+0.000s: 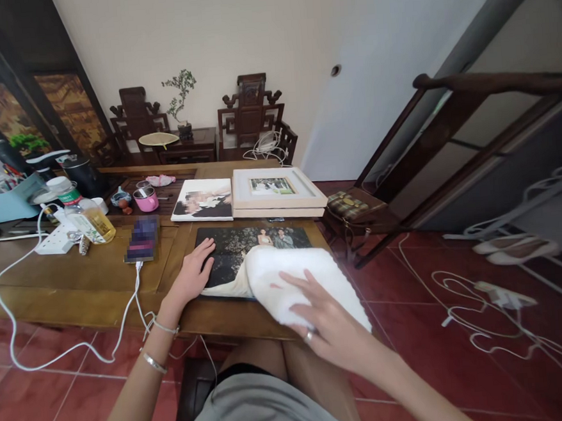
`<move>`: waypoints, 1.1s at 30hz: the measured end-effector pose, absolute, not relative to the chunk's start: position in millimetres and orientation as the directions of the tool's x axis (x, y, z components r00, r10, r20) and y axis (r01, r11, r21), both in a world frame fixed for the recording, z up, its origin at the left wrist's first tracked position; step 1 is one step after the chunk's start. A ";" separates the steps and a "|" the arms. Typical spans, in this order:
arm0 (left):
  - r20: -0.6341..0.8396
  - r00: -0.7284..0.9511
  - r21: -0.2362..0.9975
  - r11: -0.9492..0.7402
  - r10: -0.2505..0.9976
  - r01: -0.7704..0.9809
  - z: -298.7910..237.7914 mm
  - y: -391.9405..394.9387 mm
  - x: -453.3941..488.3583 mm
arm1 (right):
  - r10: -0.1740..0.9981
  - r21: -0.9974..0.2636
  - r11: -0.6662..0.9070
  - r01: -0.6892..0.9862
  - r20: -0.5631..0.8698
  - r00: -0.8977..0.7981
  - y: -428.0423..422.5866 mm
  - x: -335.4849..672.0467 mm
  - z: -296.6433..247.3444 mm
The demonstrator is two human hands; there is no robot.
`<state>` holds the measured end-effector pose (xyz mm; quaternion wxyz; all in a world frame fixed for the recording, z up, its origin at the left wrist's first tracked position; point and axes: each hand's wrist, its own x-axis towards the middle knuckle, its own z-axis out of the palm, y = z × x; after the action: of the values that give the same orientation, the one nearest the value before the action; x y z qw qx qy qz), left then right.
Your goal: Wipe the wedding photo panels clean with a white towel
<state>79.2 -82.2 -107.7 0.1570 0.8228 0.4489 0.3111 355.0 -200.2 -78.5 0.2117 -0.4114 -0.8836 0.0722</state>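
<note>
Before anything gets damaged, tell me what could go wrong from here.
The ring on the right hand might scratch the wedding photo panel if the fingers slip off the white cloth.
The left arm could snag the white cable running beside it and tug the phone.
The panel, touched by the left hand, lies near the front edge of the table, so a hard push might shift it over.

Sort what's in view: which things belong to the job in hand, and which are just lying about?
In the job:
dark photo panel, under the left hand
white cloth, partly covering the panel, under the right hand

Just lying about, apparently:
phone
pink mug
drink bottle
power strip
white-framed picture, untouched behind the panel
</note>
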 end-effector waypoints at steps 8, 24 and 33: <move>0.334 0.427 0.526 -0.542 0.840 0.656 -107.7 -82.0 77.1 | 0.764 -0.270 0.643 0.716 0.291 -0.576 -152.7 345.2 -77.2; 0.306 0.429 0.504 -0.527 0.850 0.684 -113.3 -82.9 77.8 | 0.770 -0.301 0.637 0.710 0.292 -0.567 -183.6 310.6 -75.9; 0.305 0.433 0.503 -0.529 0.848 0.683 -114.2 -82.0 76.9 | 0.772 -0.286 0.635 0.718 0.269 -0.576 -138.3 303.9 -72.3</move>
<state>76.9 -82.0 -114.2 0.1541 0.8323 0.4600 0.2682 303.9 -138.3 -72.3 0.1867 -0.4211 -0.8846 0.0731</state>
